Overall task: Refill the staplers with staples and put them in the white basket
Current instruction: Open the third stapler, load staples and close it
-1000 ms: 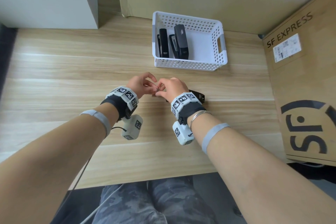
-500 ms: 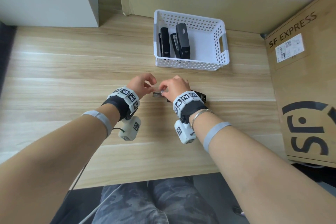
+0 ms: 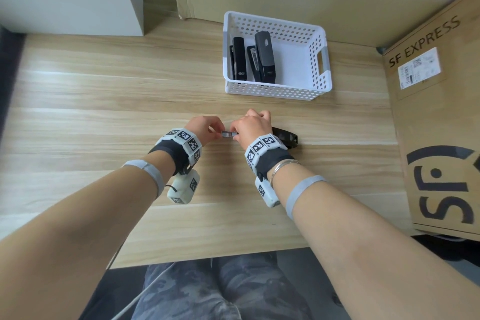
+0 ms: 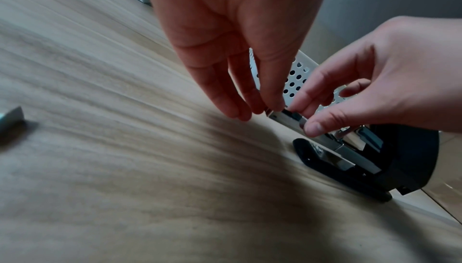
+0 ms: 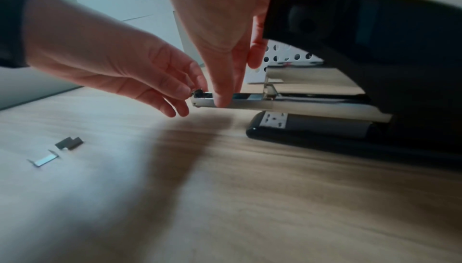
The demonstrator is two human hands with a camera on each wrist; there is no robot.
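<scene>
An open black stapler (image 5: 362,89) is lying on the wooden desk (image 3: 104,101), just in front of the white basket (image 3: 322,65), with its top swung up and its metal staple tray (image 5: 250,103) sticking out toward the person's left. Both hands are meeting at the tip of that tray. The left hand (image 3: 201,128) is pinching the tray's end, thumb against fingertips, the other fingers (image 4: 225,97) hanging straight and close together. The right hand (image 3: 249,126) is pinching the tray's sides just behind it, thumb below and forefinger on top; I cannot tell whether a staple strip is under those fingertips.

The white basket is holding 2 staplers lying side by side along its left half: a slim black stapler (image 3: 238,58) and a bigger grey stapler (image 3: 265,56). Its right half is showing bare white floor.

2 short staple strips (image 5: 57,151) are lying loose on the desk, left of the hands. A brown SF EXPRESS carton (image 3: 436,125) is standing at the desk's right edge.
</scene>
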